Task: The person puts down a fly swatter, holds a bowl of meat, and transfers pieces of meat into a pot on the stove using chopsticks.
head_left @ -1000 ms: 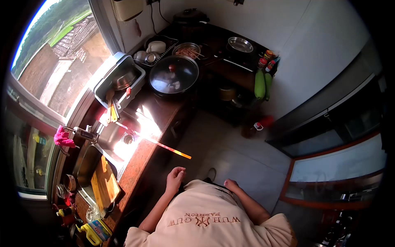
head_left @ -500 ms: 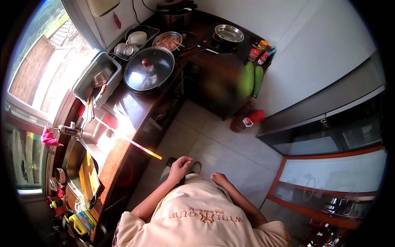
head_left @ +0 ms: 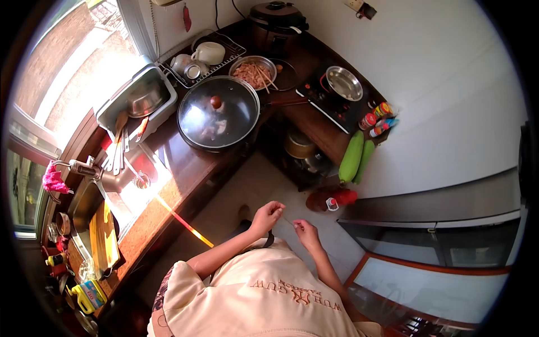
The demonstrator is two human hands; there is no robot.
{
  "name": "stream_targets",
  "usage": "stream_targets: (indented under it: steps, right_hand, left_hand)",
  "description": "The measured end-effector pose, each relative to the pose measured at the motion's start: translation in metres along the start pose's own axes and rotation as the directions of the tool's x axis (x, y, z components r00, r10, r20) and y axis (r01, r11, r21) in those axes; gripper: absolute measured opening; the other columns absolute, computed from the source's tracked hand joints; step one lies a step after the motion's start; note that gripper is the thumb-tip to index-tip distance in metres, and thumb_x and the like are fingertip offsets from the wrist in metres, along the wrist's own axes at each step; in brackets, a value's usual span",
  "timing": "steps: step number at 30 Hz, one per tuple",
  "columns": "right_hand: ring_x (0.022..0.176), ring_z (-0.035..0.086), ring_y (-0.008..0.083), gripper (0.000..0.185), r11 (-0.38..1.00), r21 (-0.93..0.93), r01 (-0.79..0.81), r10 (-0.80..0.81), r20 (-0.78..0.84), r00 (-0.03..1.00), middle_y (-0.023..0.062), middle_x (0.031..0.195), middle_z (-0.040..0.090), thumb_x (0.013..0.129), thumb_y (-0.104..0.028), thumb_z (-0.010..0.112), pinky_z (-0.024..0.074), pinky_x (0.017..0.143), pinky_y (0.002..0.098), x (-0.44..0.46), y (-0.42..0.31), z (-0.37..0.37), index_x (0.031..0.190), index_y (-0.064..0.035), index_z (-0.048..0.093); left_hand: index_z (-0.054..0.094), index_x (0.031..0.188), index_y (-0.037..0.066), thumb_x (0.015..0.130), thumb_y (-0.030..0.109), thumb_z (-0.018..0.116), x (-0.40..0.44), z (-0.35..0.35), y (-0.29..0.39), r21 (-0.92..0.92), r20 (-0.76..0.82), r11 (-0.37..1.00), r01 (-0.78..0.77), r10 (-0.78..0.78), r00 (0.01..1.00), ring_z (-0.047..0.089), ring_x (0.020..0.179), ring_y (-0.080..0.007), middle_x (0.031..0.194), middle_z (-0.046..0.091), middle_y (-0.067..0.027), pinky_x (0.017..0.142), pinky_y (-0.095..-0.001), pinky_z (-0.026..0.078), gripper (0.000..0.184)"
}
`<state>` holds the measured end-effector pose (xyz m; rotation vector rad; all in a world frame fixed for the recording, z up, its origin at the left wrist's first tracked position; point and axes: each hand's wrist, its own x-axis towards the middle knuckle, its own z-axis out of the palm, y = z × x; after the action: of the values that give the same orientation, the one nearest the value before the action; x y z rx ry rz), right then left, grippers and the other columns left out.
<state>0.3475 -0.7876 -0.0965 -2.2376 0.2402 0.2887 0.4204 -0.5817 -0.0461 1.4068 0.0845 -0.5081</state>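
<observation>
So the person's got both hands out in front of the apron, fingertips pinched. A thin strand [head_left: 288,222] seems to run between them: left hand [head_left: 268,219] nipping one end, right hand [head_left: 306,233] the other, held over the floor [head_left: 269,182] and well apart from the worktop [head_left: 210,163].

Loads of containers around. The big pan [head_left: 218,114] has its glass lid on, with pale pieces showing through. Just behind it, a metal bowl [head_left: 272,64] holds chopped pinkish meat [head_left: 251,74], with chopsticks [head_left: 265,77] leaning in. The grey tub [head_left: 167,112] by the window has a steel bowl [head_left: 147,101] inside, and the wire rack [head_left: 227,66] carries a white mug [head_left: 209,53] plus some small bowls [head_left: 182,65]. Over on the black cooktop [head_left: 320,101] there's a shiny steel pan [head_left: 344,83], bare metal inside.

Hard to make out: the strand's so fine I can't tell what it's made of. The cooker [head_left: 275,28] is shut, so its contents are hidden, the pot [head_left: 299,145] underneath sits in shadow, and sunlight washes out part of the sink [head_left: 120,182].
</observation>
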Motion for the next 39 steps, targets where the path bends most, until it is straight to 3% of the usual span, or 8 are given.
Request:
stream_targets:
  steps: [6,8,21,24,28,30,34,39]
  right_hand:
    - [0.078,0.063,0.0201,0.025,0.919,-0.313,0.240,-0.303,-0.172,0.937,0.0100,0.089,0.062,0.085,-0.002,0.060,0.0515,0.069,0.0297,0.077,-0.083,-0.050,0.110,-0.0063,0.063]
    - [0.084,0.062,0.0287,0.028,0.948,-0.127,0.292,-0.308,-0.137,0.941,0.0114,0.094,0.059,0.086,-0.003,0.058,0.0515,0.072,0.0363,0.106,-0.096,-0.051,0.113,-0.0111,0.062]
    - [0.077,0.063,0.0233,0.016,0.836,0.100,0.539,-0.521,-0.164,0.838,0.0117,0.090,0.065,0.089,-0.006,0.057,0.0507,0.070,0.0329,0.375,-0.207,-0.078,0.104,-0.0035,0.063]
    - [0.076,0.062,0.0148,0.020,0.884,0.373,0.281,-0.277,-0.066,0.959,0.0077,0.089,0.064,0.093,-0.013,0.055,0.0510,0.062,0.0289,0.458,-0.218,-0.078,0.108,-0.0008,0.061]
    - [0.074,0.062,0.0162,0.025,0.921,0.389,0.032,-0.084,0.116,0.990,0.0077,0.091,0.063,0.093,-0.018,0.056,0.0515,0.058,0.0286,0.559,-0.207,-0.055,0.113,-0.0023,0.058]
    - [0.072,0.062,0.0194,0.029,0.880,0.391,-0.270,0.128,0.351,0.927,0.0089,0.095,0.061,0.093,-0.022,0.057,0.0532,0.057,0.0305,0.594,-0.201,-0.038,0.115,-0.0039,0.055]
    - [0.066,0.062,0.0200,0.021,0.746,0.515,-0.423,0.125,0.515,0.848,0.0087,0.092,0.060,0.090,-0.019,0.057,0.0518,0.050,0.0284,0.626,-0.196,-0.013,0.105,-0.0053,0.052]
    - [0.051,0.061,0.0192,0.016,0.773,0.432,-0.464,0.174,0.559,0.811,0.0069,0.079,0.060,0.083,-0.010,0.058,0.0443,0.035,0.0235,0.644,-0.200,-0.007,0.097,-0.0099,0.051]
  left_hand:
    - [0.061,0.103,0.002,0.092,0.009,0.056,0.039,-0.025,0.007,-0.003,-0.045,0.998,-0.060,0.060,0.997,0.050,0.069,-0.0074,0.078,0.059,-0.0004,0.064,-0.0233,0.043,0.014]
    - [0.061,0.105,0.002,0.093,0.011,0.055,0.042,-0.038,0.020,-0.017,-0.099,0.999,0.036,-0.037,0.994,0.051,0.069,-0.0062,0.078,0.058,0.0004,0.060,-0.0221,0.042,0.015]
    - [0.059,0.110,0.011,0.096,0.022,0.055,0.136,-0.060,0.077,-0.164,-0.418,0.985,0.053,-0.119,0.901,0.057,0.084,-0.0042,0.092,0.061,0.0047,0.066,-0.0209,0.045,0.018]
    - [0.059,0.110,0.011,0.096,0.023,0.055,0.173,-0.048,0.107,-0.168,-0.444,0.985,0.028,-0.101,0.890,0.056,0.082,-0.0043,0.090,0.061,0.0044,0.065,-0.0211,0.044,0.019]
    - [0.060,0.110,0.010,0.096,0.022,0.055,0.209,-0.030,0.135,-0.183,-0.457,0.983,-0.011,-0.075,0.886,0.055,0.081,-0.0042,0.088,0.060,0.0043,0.064,-0.0204,0.043,0.019]
    - [0.060,0.110,0.009,0.096,0.020,0.055,0.219,-0.024,0.141,-0.198,-0.465,0.979,-0.048,-0.051,0.884,0.054,0.081,-0.0040,0.087,0.060,0.0045,0.064,-0.0197,0.043,0.018]
    - [0.060,0.110,0.009,0.096,0.021,0.056,0.220,-0.029,0.138,-0.227,-0.495,0.974,-0.011,-0.106,0.862,0.055,0.081,-0.0042,0.087,0.060,0.0046,0.064,-0.0195,0.043,0.019]
    - [0.060,0.110,0.008,0.096,0.020,0.055,0.225,-0.048,0.142,-0.245,-0.517,0.970,0.016,-0.144,0.844,0.054,0.081,-0.0043,0.087,0.060,0.0042,0.064,-0.0193,0.043,0.019]
